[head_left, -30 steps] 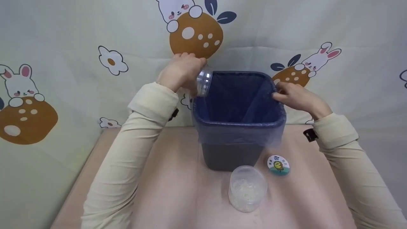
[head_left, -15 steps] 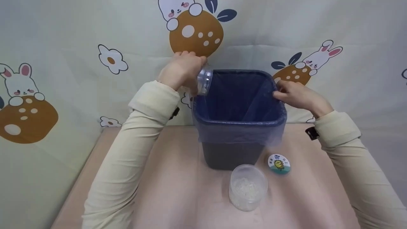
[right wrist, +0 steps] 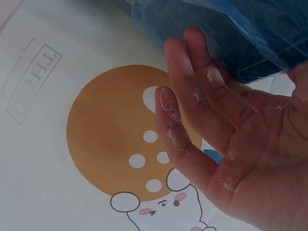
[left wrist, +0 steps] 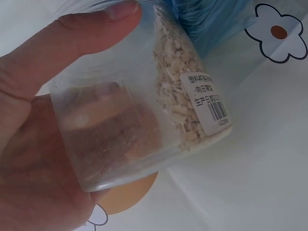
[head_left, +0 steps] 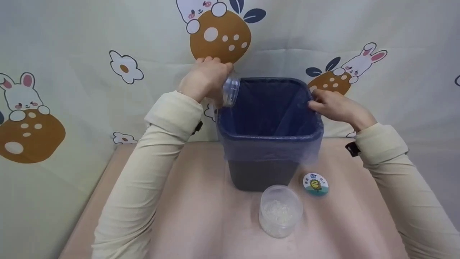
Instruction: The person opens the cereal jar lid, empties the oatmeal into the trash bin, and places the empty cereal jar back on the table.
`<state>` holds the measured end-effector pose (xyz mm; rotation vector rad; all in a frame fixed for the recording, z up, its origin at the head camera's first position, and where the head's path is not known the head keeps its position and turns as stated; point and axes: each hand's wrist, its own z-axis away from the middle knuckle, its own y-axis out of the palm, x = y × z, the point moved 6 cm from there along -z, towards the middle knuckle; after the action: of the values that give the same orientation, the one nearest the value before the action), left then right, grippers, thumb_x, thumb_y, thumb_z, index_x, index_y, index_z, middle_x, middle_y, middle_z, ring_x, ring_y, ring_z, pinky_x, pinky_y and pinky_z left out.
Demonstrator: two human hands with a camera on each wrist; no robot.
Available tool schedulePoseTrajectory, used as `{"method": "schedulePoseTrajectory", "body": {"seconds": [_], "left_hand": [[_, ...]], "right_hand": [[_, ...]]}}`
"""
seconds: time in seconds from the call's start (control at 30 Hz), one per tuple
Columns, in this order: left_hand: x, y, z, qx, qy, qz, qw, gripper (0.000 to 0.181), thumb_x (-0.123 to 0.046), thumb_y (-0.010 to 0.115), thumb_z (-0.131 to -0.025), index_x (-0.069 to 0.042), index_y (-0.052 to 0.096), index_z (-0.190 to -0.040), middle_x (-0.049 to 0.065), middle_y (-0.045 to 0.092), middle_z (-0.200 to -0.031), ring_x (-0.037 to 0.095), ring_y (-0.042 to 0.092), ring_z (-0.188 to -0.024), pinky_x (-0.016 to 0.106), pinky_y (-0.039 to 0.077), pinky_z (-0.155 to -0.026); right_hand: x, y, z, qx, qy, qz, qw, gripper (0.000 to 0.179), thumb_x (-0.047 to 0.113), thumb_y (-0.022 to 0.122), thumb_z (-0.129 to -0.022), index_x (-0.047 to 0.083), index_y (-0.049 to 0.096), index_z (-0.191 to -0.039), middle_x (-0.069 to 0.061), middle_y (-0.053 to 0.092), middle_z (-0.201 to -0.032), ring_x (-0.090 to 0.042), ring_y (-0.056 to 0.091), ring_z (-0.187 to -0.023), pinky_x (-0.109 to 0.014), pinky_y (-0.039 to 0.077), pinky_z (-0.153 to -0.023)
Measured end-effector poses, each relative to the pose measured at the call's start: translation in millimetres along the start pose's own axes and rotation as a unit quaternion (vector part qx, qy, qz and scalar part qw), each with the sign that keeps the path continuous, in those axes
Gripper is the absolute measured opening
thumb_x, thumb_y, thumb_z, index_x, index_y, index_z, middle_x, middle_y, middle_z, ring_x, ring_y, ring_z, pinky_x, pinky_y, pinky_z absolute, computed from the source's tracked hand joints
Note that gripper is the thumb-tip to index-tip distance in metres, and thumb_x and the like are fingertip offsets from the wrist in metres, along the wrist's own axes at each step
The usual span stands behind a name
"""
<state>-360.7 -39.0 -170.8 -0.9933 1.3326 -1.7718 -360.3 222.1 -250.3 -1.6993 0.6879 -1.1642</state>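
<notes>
My left hand (head_left: pixel 206 79) grips a clear plastic jar (head_left: pixel 231 91), tipped on its side at the left rim of a trash can (head_left: pixel 264 176). Pale flakes (left wrist: pixel 178 82) lie along one wall of the jar in the left wrist view, beside a white barcode label (left wrist: pixel 208 103). A blue liner bag (head_left: pixel 271 153) is folded over the can's rim. At the right rim, my right hand (head_left: pixel 339 108) holds the lined edge between thumb and index finger. Its other fingers (right wrist: pixel 185 106) curve loosely outside, dusted with pale crumbs.
In front of the can stands an uncovered translucent tub (head_left: pixel 276 232) with whitish bits inside. A round printed lid (head_left: pixel 316 184) lies to its right on the pink tablecloth (head_left: pixel 190 216). A patterned curtain (head_left: pixel 161 32) hangs close behind the can.
Both hands and the jar stay almost where they were. The can, tub and lid appear slightly higher in the head view.
</notes>
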Motion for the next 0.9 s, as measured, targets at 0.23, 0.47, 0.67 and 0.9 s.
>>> {"method": "schedulePoseTrajectory", "body": {"seconds": [0.23, 0.47, 0.67, 0.9], "left_hand": [[-0.1, -0.6, 0.3, -0.005, 0.002, -0.011, 0.9999, 0.085, -0.023, 0.085, -0.07, -0.004, 0.041, -0.14, 0.021, 0.048, -0.13, 0.038, 0.039, -0.121, 0.048, 0.028, -0.104], [-0.1, -0.6, 0.5, -0.005, -0.001, -0.001, 1.0, 0.085, -0.022, 0.084, -0.071, -0.003, 0.039, -0.14, 0.022, 0.046, -0.132, 0.039, 0.038, -0.122, 0.048, 0.028, -0.103], [-2.0, -0.4, -1.2, -0.011, 0.0, -0.014, 0.9998, 0.082, -0.024, 0.085, -0.07, -0.003, 0.043, -0.137, 0.022, 0.048, -0.13, 0.039, 0.04, -0.12, 0.048, 0.029, -0.103], [-9.4, 1.3, -4.5, -0.014, 0.012, -0.03, 0.9994, 0.073, -0.023, 0.085, -0.07, -0.004, 0.048, -0.13, 0.018, 0.051, -0.121, 0.036, 0.042, -0.115, 0.047, 0.03, -0.101]], "right_hand": [[-1.8, 1.9, -1.7, 0.008, -0.014, -0.006, 0.9998, 0.02, 0.019, 0.045, -0.099, 0.0, 0.051, -0.097, -0.016, 0.061, -0.087, -0.032, 0.055, -0.077, -0.044, 0.042, -0.069], [-9.2, 3.2, 1.8, 0.022, -0.008, -0.065, 0.9976, 0.026, 0.027, 0.047, -0.102, 0.001, 0.055, -0.104, -0.01, 0.059, -0.089, -0.024, 0.053, -0.078, -0.037, 0.042, -0.067], [-12.7, 6.6, 4.6, 0.069, 0.015, -0.148, 0.9865, 0.04, 0.032, 0.045, -0.103, -0.003, 0.05, -0.122, -0.018, 0.06, -0.112, -0.029, 0.057, -0.097, -0.049, 0.05, -0.086], [-14.5, 7.2, 2.5, 0.053, -0.001, -0.135, 0.9895, 0.031, 0.026, 0.048, -0.101, 0.0, 0.053, -0.116, -0.013, 0.062, -0.107, -0.023, 0.057, -0.092, -0.038, 0.05, -0.078]]}}
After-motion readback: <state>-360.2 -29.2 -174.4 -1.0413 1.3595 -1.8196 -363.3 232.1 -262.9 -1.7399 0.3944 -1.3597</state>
